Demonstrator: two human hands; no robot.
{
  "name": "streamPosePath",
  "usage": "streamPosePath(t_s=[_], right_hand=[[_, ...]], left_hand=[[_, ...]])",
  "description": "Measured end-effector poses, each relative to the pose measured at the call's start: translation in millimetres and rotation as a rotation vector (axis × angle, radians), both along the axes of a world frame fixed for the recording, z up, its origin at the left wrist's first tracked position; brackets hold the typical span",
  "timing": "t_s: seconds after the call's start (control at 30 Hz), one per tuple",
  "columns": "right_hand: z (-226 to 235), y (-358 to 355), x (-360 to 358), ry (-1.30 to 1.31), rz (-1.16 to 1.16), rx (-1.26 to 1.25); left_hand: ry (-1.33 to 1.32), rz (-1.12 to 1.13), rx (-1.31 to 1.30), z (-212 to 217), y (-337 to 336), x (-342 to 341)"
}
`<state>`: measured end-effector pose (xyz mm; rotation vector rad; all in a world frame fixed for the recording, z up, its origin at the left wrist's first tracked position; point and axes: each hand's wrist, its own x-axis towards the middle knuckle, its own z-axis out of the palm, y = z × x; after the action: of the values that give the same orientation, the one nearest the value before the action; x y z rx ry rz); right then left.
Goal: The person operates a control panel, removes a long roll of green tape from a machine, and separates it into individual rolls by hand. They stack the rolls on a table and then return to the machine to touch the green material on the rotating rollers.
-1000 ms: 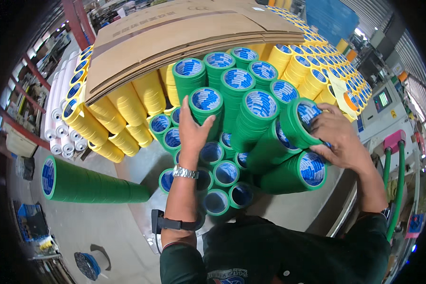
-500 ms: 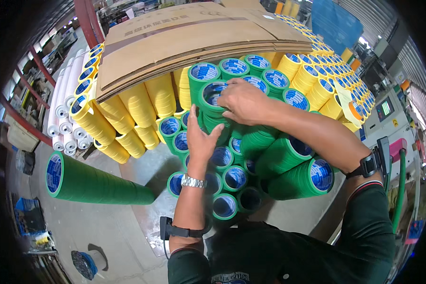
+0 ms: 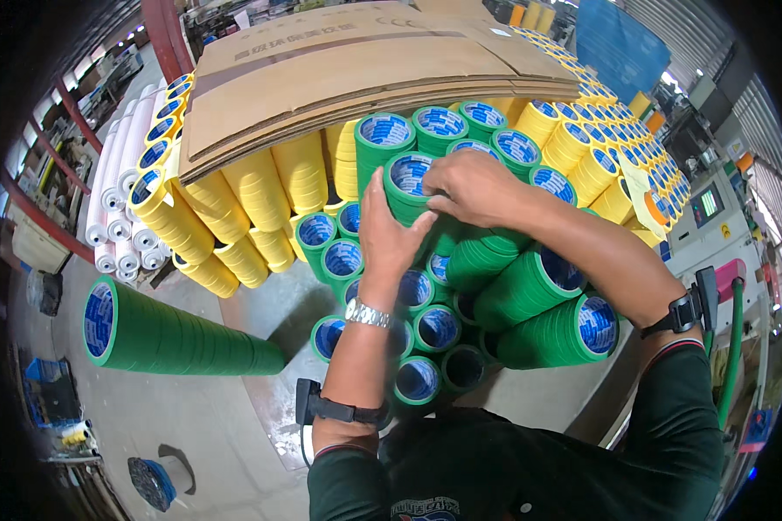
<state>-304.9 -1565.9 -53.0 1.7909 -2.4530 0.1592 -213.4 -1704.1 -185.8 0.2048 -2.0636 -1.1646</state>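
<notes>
Both hands close on one long green tape roll log [image 3: 411,181] with a blue-and-white core end, standing in a stack of similar green logs [image 3: 530,286]. My left hand [image 3: 387,230] presses its palm and fingers against the log's left side. My right hand [image 3: 469,187] grips the log's top rim from the right. A metal watch sits on my left wrist, and black bands wrap both forearms.
Yellow tape logs [image 3: 235,217] are stacked to the left and far right under flat cardboard sheets [image 3: 347,61]. White rolls [image 3: 117,191] stand at far left. One green log [image 3: 174,334] lies alone on the floor. A machine with a screen [image 3: 712,208] stands at right.
My right hand came off the green logs at the right and moved left to the top of the middle log. My left hand shifted up along that log's side.
</notes>
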Motion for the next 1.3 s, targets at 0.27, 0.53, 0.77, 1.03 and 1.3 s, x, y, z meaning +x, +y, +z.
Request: streamPosePath(t_s=[0.27,0.53,0.77,1.03,1.3], right_hand=[[2,6,7,0.052,0.078,-0.269],[68,75,2,-0.016,-0.225,-0.337],[98,94,13,0.068,-0.195,-0.355],[97,77,13,0.022,0.019,-0.255],[110,28,32,-0.010,0.191,-0.278]], left_hand=[[0.031,0.013,-0.027,2,-2,4],[0.153,0.031,0.179,-1,-14,65],[0.244,0.068,0.315,-12,-4,171],[0.173,0.515,0.425,-40,14,310],[0.040,0.755,0.657,-130,-38,375]])
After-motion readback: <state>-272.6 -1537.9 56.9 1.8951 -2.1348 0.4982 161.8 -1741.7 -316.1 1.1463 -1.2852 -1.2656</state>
